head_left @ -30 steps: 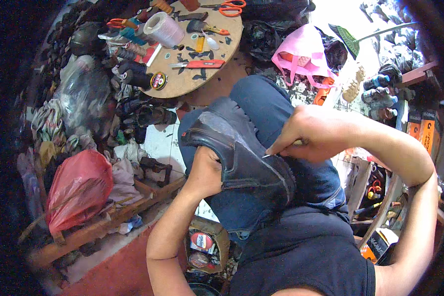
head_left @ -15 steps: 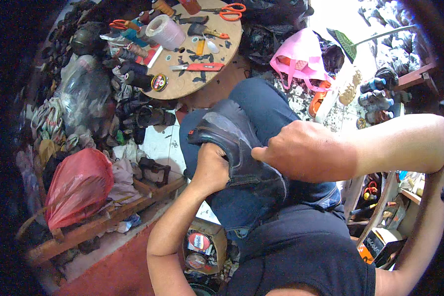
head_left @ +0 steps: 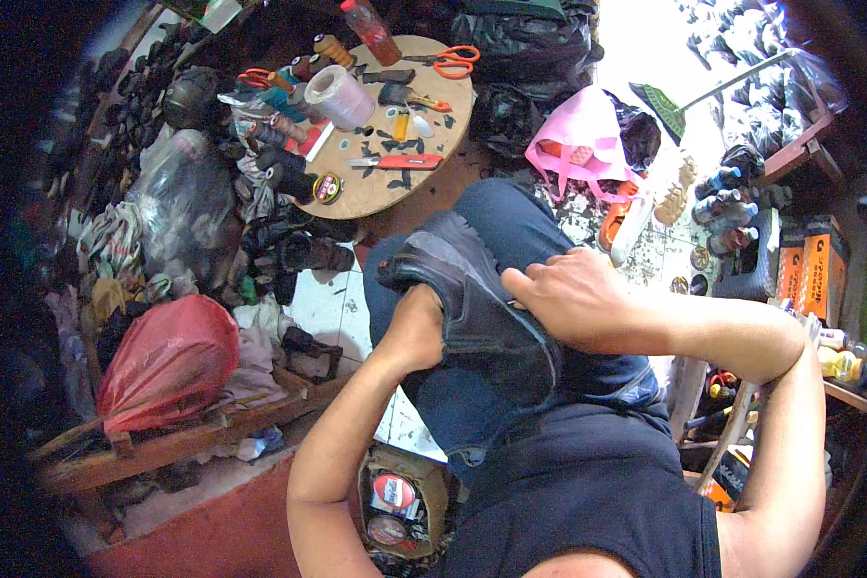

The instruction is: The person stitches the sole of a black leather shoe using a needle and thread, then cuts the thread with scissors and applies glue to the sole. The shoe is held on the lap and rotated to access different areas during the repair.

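A black shoe with a scuffed, greyish surface lies across my lap. My left hand reaches into its opening, wrapped on the shoe from inside, with the fingers hidden. On the other side, my right hand is closed in a fist against the shoe's edge, thumb toward the upper. A tiny bit of something shows below that thumb, but its kind is hidden by the fingers.
Ahead stands a round wooden table bearing a red-handled cutter, orange scissors, thread spools and black scraps. A pink bag and bottles are to the right. A red plastic bag lies left.
My right forearm has swung lower and nearer my body, while the fist stays by the shoe's edge. The whole view has shifted slightly. My left hand remains in the shoe.
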Motion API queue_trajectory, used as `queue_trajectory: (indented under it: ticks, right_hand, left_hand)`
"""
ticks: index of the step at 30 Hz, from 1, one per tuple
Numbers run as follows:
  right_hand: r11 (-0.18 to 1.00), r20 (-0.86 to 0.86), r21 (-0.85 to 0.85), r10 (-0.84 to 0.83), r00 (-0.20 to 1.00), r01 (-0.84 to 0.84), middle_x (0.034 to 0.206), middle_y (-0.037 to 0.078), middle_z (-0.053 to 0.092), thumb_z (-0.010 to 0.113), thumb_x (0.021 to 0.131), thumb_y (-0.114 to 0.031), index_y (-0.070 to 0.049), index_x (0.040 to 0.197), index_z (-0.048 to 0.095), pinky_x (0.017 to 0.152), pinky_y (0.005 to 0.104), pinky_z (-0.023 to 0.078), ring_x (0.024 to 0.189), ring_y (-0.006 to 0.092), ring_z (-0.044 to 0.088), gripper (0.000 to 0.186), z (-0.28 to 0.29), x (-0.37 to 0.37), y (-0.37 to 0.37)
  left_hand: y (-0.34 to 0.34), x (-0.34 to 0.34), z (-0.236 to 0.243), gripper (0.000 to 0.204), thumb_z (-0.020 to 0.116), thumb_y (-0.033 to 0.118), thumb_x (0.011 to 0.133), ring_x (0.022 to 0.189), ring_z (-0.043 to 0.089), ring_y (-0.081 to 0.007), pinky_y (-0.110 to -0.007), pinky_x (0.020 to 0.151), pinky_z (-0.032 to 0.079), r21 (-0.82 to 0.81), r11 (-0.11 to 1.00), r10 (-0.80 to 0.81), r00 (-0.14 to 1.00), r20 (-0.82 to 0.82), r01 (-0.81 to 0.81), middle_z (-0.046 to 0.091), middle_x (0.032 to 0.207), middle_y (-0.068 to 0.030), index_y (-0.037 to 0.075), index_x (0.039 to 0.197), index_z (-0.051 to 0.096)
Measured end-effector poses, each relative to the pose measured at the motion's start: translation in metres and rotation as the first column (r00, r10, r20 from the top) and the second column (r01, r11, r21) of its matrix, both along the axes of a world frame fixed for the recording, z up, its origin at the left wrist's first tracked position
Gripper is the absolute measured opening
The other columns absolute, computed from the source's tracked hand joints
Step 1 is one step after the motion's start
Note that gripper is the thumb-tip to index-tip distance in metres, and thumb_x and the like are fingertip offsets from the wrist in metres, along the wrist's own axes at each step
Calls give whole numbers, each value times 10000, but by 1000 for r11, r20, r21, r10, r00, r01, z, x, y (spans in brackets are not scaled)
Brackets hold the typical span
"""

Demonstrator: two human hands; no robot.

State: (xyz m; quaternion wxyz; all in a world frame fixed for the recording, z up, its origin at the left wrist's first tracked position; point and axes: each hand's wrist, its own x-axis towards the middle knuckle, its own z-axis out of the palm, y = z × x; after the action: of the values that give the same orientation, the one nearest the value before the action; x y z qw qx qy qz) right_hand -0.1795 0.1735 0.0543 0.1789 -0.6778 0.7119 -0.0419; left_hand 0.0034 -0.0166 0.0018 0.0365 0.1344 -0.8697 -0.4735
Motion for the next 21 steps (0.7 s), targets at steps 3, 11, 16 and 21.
queue_trajectory:
  ticks: [3, 11, 16, 21]
  right_hand:
    - [995, 143, -83, -44, 989, 56, 835, 166, 684, 612, 1009, -282, -44, 1019, 542, 712, 510, 542, 851, 378, 726, 248, -6, -5, 4]
    - [994, 89, 82, -73, 993, 66, 821, 176, 687, 590, 1010, -232, -39, 1024, 546, 707, 527, 539, 832, 392, 722, 199, 6, -2, 0]
    - [997, 155, -44, -53, 986, 60, 773, 198, 689, 574, 1019, -345, -21, 939, 621, 661, 513, 543, 783, 404, 721, 337, 5, -3, -1]
    - [983, -140, 69, -157, 978, 168, 638, 180, 667, 624, 822, -831, -11, 656, 705, 591, 476, 544, 642, 386, 707, 840, 17, -34, 2]
  left_hand:
    - [-10, 3, 6, 278, 861, 108, 812, 1097, 700, -183, -364, 1012, 521, 8, 991, -132, 982, 136, 133, 787, 1129, -72, 31, 1069, 787]
    - [8, 1, 17, 156, 822, 92, 827, 940, 751, -216, -370, 902, 559, 194, 981, -16, 1000, 3, 15, 809, 991, -92, 3, 953, 796]
    - [-3, -2, 23, 303, 841, 124, 811, 1128, 710, -290, -401, 1039, 503, 54, 991, -126, 984, 129, 120, 774, 1143, -157, 24, 1088, 770]
    - [-10, 6, 20, 212, 791, 61, 812, 988, 734, -293, -380, 904, 537, -57, 997, -55, 995, 79, 59, 770, 1021, -178, 17, 1019, 774]
